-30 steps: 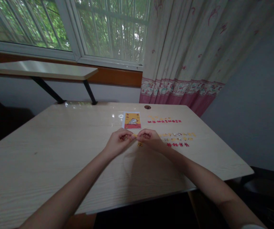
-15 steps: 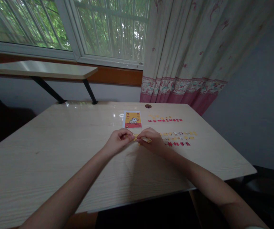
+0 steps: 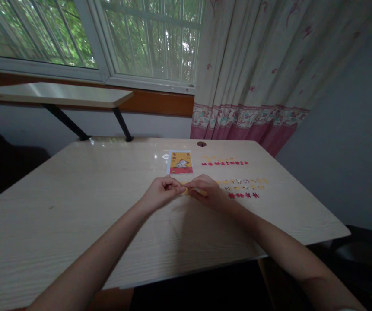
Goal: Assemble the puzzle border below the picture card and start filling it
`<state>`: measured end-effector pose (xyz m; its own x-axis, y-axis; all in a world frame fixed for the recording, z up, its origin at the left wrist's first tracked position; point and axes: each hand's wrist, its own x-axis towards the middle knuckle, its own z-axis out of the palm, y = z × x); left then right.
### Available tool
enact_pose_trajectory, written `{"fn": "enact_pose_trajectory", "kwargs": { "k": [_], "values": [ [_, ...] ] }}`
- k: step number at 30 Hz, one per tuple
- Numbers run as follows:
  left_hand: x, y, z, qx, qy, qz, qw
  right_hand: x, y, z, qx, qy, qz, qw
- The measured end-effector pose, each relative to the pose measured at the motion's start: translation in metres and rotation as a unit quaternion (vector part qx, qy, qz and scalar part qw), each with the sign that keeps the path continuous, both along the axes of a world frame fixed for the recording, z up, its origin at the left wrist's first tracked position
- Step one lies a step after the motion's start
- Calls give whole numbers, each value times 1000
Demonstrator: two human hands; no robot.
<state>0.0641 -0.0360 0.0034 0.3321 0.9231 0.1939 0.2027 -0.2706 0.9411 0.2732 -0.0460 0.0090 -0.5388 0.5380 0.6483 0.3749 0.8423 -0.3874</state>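
Close together over the middle of the table, my left hand (image 3: 165, 192) and my right hand (image 3: 209, 192) meet at their fingertips. Between them are small yellow jigsaw puzzle pieces (image 3: 185, 192), partly covered by the fingers. My left thumb and forefinger pinch one edge, while my right fingers close on the other side. Just beyond the hands lies a picture card (image 3: 181, 163) of a white cartoon animal on yellow and red. To the right, rows of yellow and white puzzle pieces (image 3: 246, 181) and red puzzle pieces (image 3: 244, 195) lie loose, some hidden behind my right hand.
Farther back on the table (image 3: 114, 242) is another row of red pieces (image 3: 224, 163) with several yellow ones behind it. A round cable hole (image 3: 201, 144) sits near the back edge. A raised shelf (image 3: 75, 94) stands at the back left; a curtain (image 3: 244, 86) hangs behind.
My fingertips have shifted slightly on the yellow pieces, the right fingers stretching a little farther toward the left hand. The card and the rows of pieces stay where they were.
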Motion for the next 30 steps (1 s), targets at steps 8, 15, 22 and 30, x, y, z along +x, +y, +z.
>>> {"fn": "enact_pose_trajectory", "kwargs": {
  "k": [8, 15, 22, 30],
  "values": [
    [1, 0, 1, -1, -1, 2, 1000, 3, 0, 1, 60, -45, -41, 996],
    [4, -3, 1, -16, -7, -3, 1000, 4, -1, 2, 152, -89, -55, 983],
    [-32, 16, -1, 125, 149, 64, 979, 25, 1, 4, 97, -107, -41, 989],
    [-65, 34, -2, 237, 317, 56, 917, 30, 1, 0, -38, -227, 4, 973]
  ]
}}
